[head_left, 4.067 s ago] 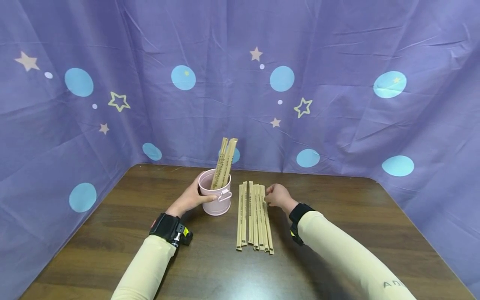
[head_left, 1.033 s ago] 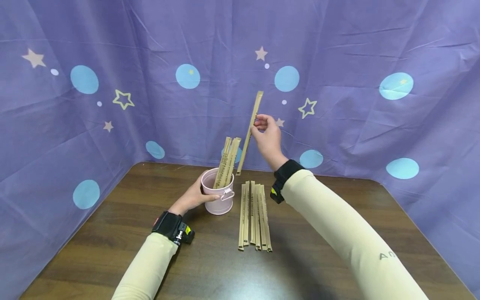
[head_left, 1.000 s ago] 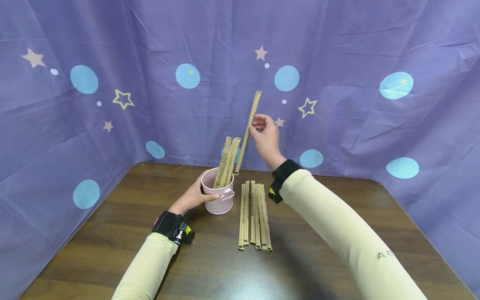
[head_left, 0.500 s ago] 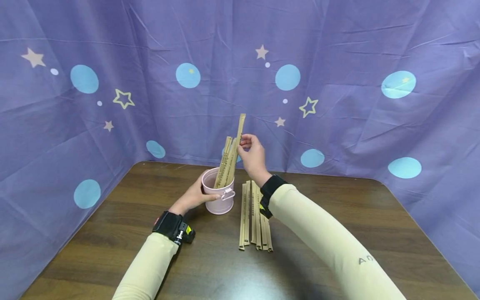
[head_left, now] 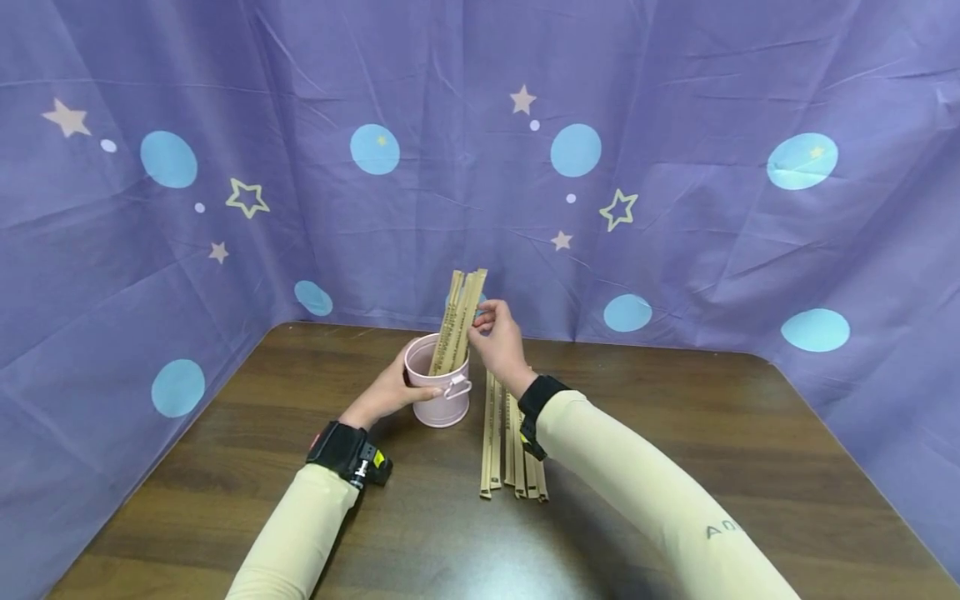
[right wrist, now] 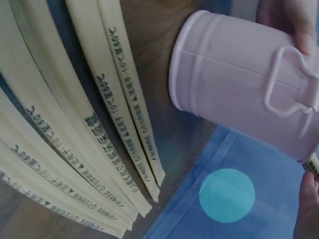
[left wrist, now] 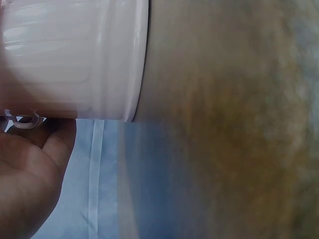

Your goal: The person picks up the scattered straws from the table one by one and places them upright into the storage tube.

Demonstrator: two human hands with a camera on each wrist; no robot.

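On the dark wooden table (head_left: 675, 433), as the head camera sees it, a small pink metal bucket (head_left: 438, 392) stands upright near the far edge with a bundle of paper-wrapped chopsticks (head_left: 459, 321) leaning in it, their tops well above the rim. The left hand (head_left: 390, 392) curls round the bucket's left side, thumb across the front wall. The right hand (head_left: 498, 342) is raised just right of the bucket, its fingertips pinching one wrapped pair in the bundle a little above the rim. Just right of the bucket a row of wrapped chopsticks (head_left: 510, 454) lies flat, side by side, partly under the right wrist. A purple cloth backdrop (head_left: 675, 167) with blue dots and stars hangs behind.

From the left wrist, the bucket's ribbed wall (left wrist: 75, 55) fills the upper left, its base on the table (left wrist: 224, 124). The palm (left wrist: 30, 179) lies close below it, by the handle loop; the fingers are out of view.

From the right wrist, the bucket (right wrist: 239, 79) shows with its side handle (right wrist: 289, 79), a fingertip of the left hand (right wrist: 284, 20) on its far wall. The flat row of printed sleeves (right wrist: 75, 139) lies beside it, apart. At the right edge, the right hand's fingertips (right wrist: 308, 204) touch the end of a printed sleeve (right wrist: 313, 164).
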